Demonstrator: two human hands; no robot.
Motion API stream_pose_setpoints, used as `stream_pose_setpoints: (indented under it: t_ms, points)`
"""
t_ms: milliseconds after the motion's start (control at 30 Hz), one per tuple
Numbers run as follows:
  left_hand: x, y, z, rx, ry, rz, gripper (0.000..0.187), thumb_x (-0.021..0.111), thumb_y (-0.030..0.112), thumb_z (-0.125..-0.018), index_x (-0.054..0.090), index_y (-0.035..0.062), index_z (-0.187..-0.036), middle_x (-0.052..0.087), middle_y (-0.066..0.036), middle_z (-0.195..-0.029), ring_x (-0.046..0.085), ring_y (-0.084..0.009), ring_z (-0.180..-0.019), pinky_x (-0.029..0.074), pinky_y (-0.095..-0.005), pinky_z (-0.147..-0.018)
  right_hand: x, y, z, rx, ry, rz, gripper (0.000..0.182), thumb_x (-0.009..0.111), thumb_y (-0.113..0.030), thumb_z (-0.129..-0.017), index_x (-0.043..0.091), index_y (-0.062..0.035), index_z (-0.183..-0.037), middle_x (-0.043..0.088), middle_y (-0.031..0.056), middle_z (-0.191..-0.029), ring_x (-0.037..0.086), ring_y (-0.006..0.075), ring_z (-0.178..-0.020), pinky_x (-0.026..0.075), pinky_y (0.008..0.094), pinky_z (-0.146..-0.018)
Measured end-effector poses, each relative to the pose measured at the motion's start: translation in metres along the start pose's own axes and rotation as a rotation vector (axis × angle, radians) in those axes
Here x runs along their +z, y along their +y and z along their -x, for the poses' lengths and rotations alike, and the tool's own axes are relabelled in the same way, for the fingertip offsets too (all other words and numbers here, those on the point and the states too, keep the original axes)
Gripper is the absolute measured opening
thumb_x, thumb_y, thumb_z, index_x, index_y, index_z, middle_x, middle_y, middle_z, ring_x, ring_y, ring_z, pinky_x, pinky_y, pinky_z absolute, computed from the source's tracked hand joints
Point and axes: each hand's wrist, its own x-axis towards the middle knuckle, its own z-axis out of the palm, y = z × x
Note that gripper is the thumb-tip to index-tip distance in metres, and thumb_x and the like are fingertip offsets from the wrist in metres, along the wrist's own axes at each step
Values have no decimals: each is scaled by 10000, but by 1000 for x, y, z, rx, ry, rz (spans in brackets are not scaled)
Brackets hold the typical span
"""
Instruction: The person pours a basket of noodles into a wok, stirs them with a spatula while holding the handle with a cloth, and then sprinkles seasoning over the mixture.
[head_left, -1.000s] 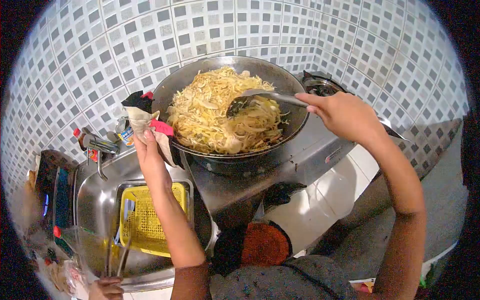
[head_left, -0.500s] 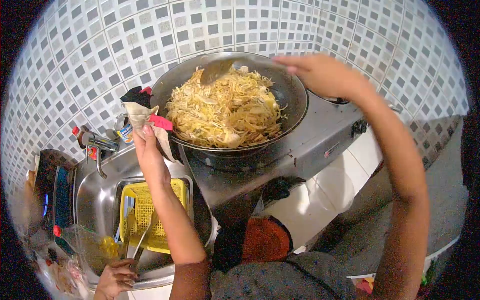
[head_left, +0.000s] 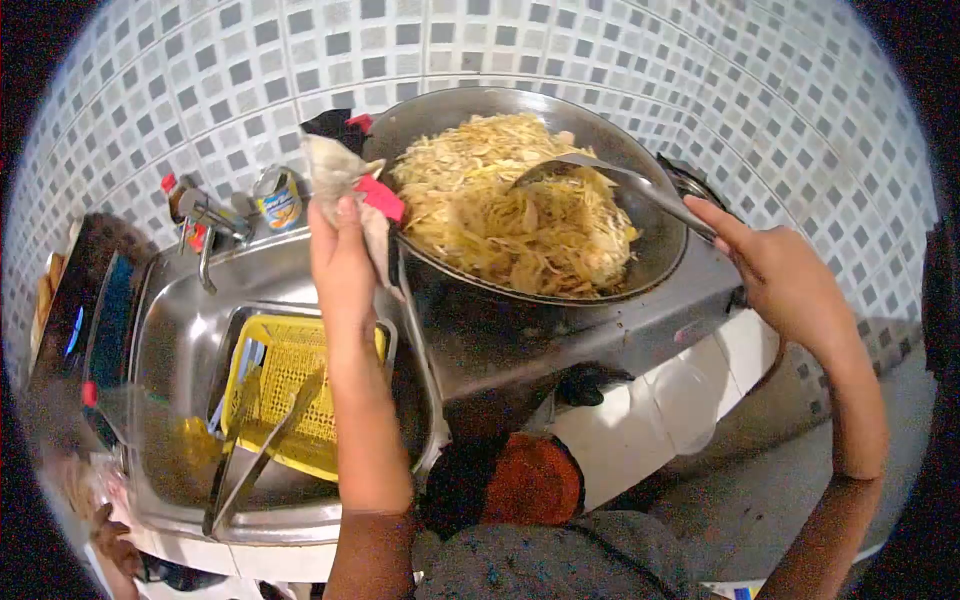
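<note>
A large dark wok (head_left: 655, 250) stands on the steel stove, filled with pale noodles and shredded pieces (head_left: 490, 155). My right hand (head_left: 790, 275) is closed round the handle of a metal spatula (head_left: 640, 180), whose head is partly sunk in the noodles. At the wok's left edge, my left hand (head_left: 343, 240) grips a beige cloth (head_left: 335, 165) with a pink patch. Whatever lies under the cloth is hidden.
A steel sink (head_left: 165, 340) holds a yellow basket (head_left: 290, 335), with tongs (head_left: 262, 455) leaning on it. By the faucet (head_left: 208, 225) stands a can (head_left: 278, 197). Another person's hand (head_left: 115, 545) is at lower left. A dark burner grate (head_left: 690, 180) sits behind the wok.
My view has shifted. The spatula's head has come from the wok's back left to the middle of the noodles, and my right hand is lower. The other person's hand has moved left from the tongs.
</note>
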Motion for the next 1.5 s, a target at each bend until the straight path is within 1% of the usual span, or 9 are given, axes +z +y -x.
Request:
stream_pose_setpoints:
  t_ms: [267,467,567,667,767,1000,1167,1300,1500]
  points:
    - [-1,-4,-2,3,-23,54,306,402,200,-843,379,11,-1083,476,-81,-1014,436,-138,-912,330,-254,-806,29,-31,-90,-148,151,21,345,398,-199,-804,394,-226,-1147,542,198,-717,525,341,-656,407,408,-588]
    - [-2,-1,-1,1,-36,61,313,412,193,-838,376,13,-1092,478,-82,-1011,439,-135,-908,333,-255,-805,-1,5,-60,-235,-56,-178,367,412,-247,-809,372,-180,-1168,538,199,-780,519,325,-736,401,360,-685]
    - [-1,-2,-1,-12,-30,46,312,411,186,-838,373,11,-1093,478,-83,-1012,442,-138,-906,335,-256,-804,-10,35,-49,-343,17,-239,397,461,-230,-787,376,-144,-1165,537,176,-831,513,307,-772,391,342,-704]
    - [-1,1,-1,-24,-19,41,309,409,186,-838,373,8,-1089,478,-86,-1011,443,-141,-907,336,-256,-801,-21,42,-48,-195,-80,-337,383,517,-175,-741,436,-87,-1105,534,157,-896,507,301,-811,387,345,-719]
    - [0,3,0,-17,-30,26,309,407,190,-839,373,6,-1086,479,-88,-1010,443,-144,-909,335,-256,-800,-15,40,-55,-137,53,79,360,544,-215,-711,494,-72,-1038,543,163,-919,519,310,-827,405,365,-706]
    - [-1,3,-1,31,-36,-55,287,393,159,-839,379,5,-1080,471,-87,-1019,426,-152,-936,311,-261,-825,-26,52,-85,-125,332,-7,251,522,-214,-724,555,-38,-900,566,169,-770,540,319,-743,417,384,-669]
    - [0,4,0,31,-15,-74,288,381,142,-838,371,7,-1092,469,-87,-1022,425,-152,-940,305,-257,-831,-14,72,-145,149,138,110,247,508,-229,-717,567,-39,-865,566,174,-822,547,317,-770,429,395,-670]
    - [0,4,0,42,-23,-47,308,380,158,-843,358,6,-1110,468,-90,-1034,425,-151,-949,307,-259,-832,17,50,-190,111,-12,234,224,458,-112,-685,573,-33,-861,566,159,-874,545,295,-829,439,385,-693]
    - [1,2,2,10,-28,-43,340,381,182,-849,336,3,-1135,456,-92,-1060,421,-144,-958,308,-254,-837,5,-35,-199,-38,29,66,233,459,-147,-702,571,-73,-892,562,166,-834,538,304,-790,430,394,-674]
